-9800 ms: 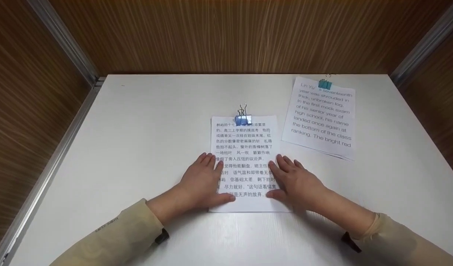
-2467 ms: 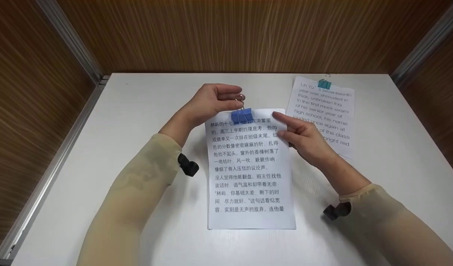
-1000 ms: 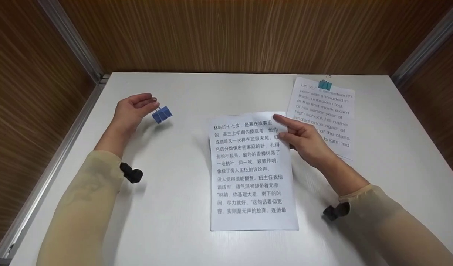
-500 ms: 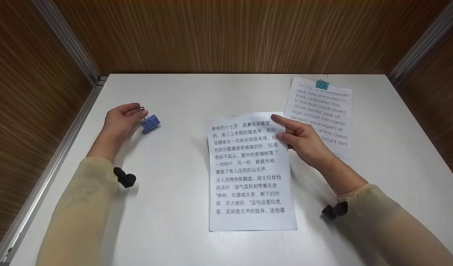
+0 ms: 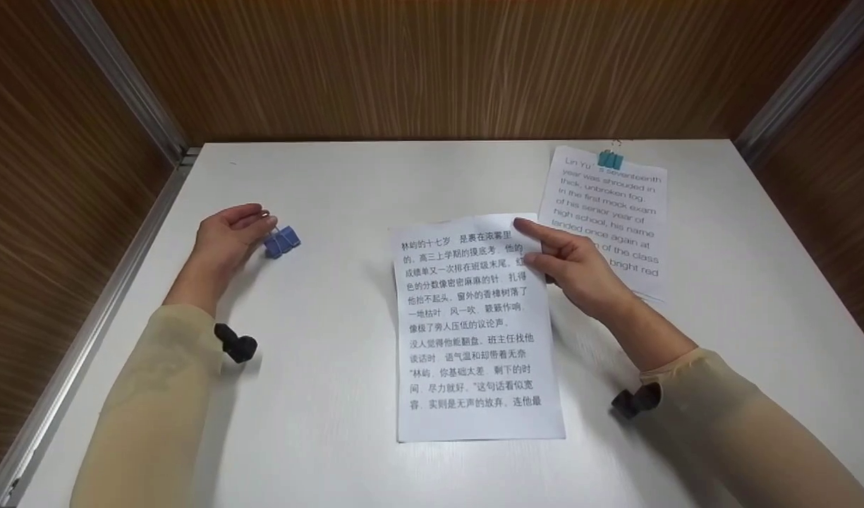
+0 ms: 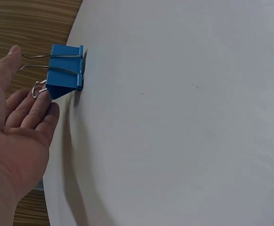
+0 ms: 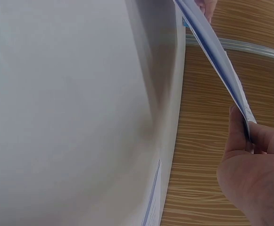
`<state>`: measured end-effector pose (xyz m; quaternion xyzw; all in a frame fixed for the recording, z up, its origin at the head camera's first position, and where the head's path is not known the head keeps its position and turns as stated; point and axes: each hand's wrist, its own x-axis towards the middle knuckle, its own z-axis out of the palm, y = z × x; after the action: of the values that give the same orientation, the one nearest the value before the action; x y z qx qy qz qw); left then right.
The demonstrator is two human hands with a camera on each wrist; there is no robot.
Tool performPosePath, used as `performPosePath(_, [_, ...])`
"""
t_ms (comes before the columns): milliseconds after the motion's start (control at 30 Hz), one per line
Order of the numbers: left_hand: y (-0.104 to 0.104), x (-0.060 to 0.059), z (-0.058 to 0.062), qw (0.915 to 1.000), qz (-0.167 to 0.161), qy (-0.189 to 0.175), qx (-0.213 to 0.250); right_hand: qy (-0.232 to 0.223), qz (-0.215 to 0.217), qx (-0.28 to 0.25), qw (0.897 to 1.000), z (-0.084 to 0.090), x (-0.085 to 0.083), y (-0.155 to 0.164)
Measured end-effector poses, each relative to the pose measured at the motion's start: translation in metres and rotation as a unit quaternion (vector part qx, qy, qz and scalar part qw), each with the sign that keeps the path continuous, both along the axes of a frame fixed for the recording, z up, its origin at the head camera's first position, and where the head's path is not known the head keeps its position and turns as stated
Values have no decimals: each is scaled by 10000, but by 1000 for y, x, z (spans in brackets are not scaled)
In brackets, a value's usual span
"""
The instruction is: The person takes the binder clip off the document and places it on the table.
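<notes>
In the head view my left hand (image 5: 230, 233), at the left of the table, holds a blue binder clip (image 5: 283, 242) by its wire handles. The left wrist view has the clip (image 6: 65, 70) low at the table surface, with my thumb at one handle and fingertips at the other. My right hand (image 5: 580, 268) pinches the upper right corner of a stack of printed sheets (image 5: 474, 339) between thumb and fingers. No clip is on that stack. From the right wrist view, the sheets (image 7: 217, 54) are raised on edge and slightly bowed above the table.
A second stack of printed sheets (image 5: 608, 212), held by a teal binder clip (image 5: 610, 160), lies at the back right, partly behind my right hand. The white table (image 5: 319, 395) meets a wood-grain panel (image 5: 446, 70) at the back. Metal rails run along both sides.
The blue binder clip has come off the sheets and been carried left by my left hand, then lowered slightly. My right hand went from lying on the sheets to pinching their corner.
</notes>
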<state>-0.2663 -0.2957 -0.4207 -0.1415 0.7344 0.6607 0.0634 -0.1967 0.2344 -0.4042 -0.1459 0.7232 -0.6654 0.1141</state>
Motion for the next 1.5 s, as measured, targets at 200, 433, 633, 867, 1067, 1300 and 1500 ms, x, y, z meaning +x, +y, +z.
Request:
performPosePath(200, [-1,1,-2,10000,27,26,53,0,-28,30,10000,-2,0,-1])
performPosePath(433, [-3,0,-5,9999,52,66,-98,8,-32,37,10000,-5,-1,-1])
performPosePath(633, [-6,3,-6,9996,-36,95,-274,-36,-37,-40,10000,-6,-2,-1])
performPosePath(867, [-8,5,-2,9989,-65,153,-434,-10,-21,6,10000,-7,-2,-1])
performPosePath(1067, [-1,8,10,9957,-129,269,-875,-16,-77,0,10000,-8,-3,0])
performPosePath(1300, [16,11,24,9923,-452,479,-1049,36,-166,99,9998,-10,-6,-1])
performPosePath(1500, [38,14,29,9872,-732,830,-1146,106,-144,150,9997,-13,-9,-2])
